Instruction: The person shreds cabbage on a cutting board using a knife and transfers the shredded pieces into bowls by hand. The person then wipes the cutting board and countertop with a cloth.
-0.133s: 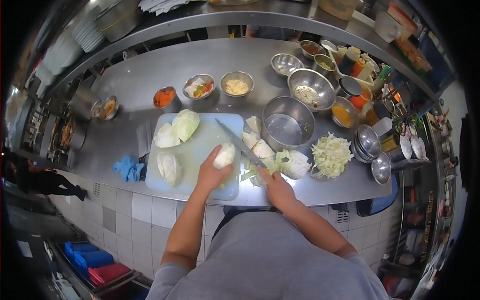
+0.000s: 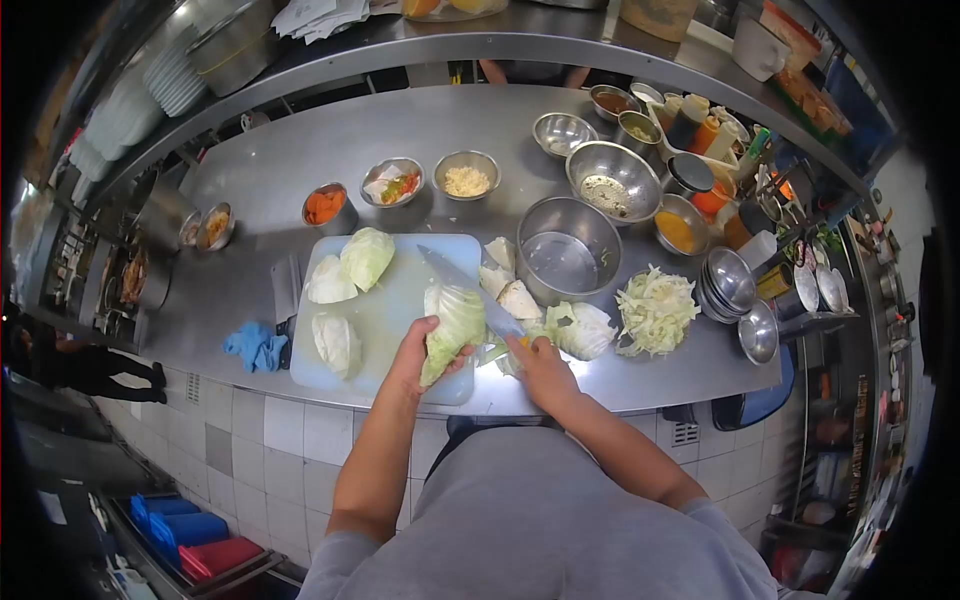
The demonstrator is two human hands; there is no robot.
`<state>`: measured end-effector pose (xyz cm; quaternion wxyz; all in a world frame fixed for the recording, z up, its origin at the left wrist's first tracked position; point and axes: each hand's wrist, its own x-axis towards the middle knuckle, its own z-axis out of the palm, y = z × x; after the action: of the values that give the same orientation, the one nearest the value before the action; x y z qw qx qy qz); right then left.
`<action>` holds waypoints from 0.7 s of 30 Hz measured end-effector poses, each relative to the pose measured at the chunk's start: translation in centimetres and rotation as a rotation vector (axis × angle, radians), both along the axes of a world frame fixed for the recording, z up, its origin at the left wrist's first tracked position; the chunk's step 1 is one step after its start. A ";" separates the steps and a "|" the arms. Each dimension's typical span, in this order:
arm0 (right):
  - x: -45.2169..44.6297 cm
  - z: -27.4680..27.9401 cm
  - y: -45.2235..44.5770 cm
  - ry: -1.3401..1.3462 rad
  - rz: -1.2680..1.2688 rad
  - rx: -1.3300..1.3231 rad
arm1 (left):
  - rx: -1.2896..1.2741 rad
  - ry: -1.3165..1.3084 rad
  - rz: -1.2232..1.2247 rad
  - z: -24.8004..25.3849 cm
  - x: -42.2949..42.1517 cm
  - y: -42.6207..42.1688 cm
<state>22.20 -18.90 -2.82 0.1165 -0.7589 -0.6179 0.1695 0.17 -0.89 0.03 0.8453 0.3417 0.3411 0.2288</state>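
My left hand (image 2: 415, 358) is wrapped round a cabbage piece (image 2: 455, 322), holding it over the right part of the white cutting board (image 2: 400, 300). In my right hand (image 2: 545, 372) is a kitchen knife (image 2: 472, 284), its blade angled up and left just behind and beside the cabbage. Three cabbage pieces lie on the board's left side, among them a pale wedge (image 2: 337, 344) and a greener one (image 2: 367, 258). Cut-off core chunks (image 2: 517, 300) and loose leaves (image 2: 585, 332) lie on the steel table right of the board.
A large steel pot (image 2: 568, 250) and a heap of shredded cabbage (image 2: 657, 311) stand to the right. A cleaver (image 2: 286, 290) and blue cloth (image 2: 256, 345) lie left of the board. Behind it are bowls of carrot (image 2: 324, 206) and chopped garlic-like bits (image 2: 466, 181). A shelf (image 2: 420, 48) spans overhead.
My left hand has turned the cabbage piece, so its green outer leaves now face up instead of the pale side. The knife stays in my right hand, shifted slightly.
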 end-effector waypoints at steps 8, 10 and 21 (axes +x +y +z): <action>-0.3 7.3 3.0 0.953 -0.245 0.268 | -0.303 -0.407 -0.232 -0.5 -0.6 -1.8; 0.0 8.8 3.4 0.886 -0.160 0.207 | -0.106 -0.338 -0.287 0.0 -0.2 -2.4; -2.4 10.7 2.1 1.143 -0.198 0.537 | -0.428 -0.609 0.016 -1.7 -0.3 -2.6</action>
<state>19.79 -16.78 7.91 0.6291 -0.5465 -0.4060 0.3753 -0.11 -3.48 -1.62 0.9585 0.0707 0.1170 0.2502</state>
